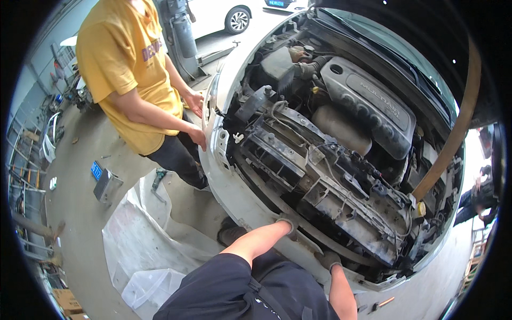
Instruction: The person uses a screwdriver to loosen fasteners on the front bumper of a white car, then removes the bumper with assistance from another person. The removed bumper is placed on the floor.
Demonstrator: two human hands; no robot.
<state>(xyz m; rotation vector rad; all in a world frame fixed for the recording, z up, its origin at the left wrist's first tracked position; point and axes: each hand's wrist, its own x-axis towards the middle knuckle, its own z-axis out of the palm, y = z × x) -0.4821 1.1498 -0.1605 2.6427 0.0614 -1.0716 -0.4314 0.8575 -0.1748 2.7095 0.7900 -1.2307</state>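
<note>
A pale front bumper (234, 200) curves across the front of a car whose engine bay is uncovered. My left hand (288, 224), in a dark glove, lies on the bumper's upper edge near its middle. Further right, my right hand (327, 260), also gloved, curls over the same edge. Both hands look closed on the bumper, though some fingertips are hidden behind its rim. Behind the bumper are the dusty radiator support (341, 216) and a grey engine cover (370, 98). At the bumper's left end, a co-worker in a yellow T-shirt (125, 64) has bare hands beside the corner.
A wooden strip (453, 128) stands at the right of the engine bay, under the raised hood. Plastic sheeting (136, 234), a green power tool (158, 178) and a blue plate (96, 170) beside a metal bracket lie on the left floor. A hammer (383, 303) lies lower right.
</note>
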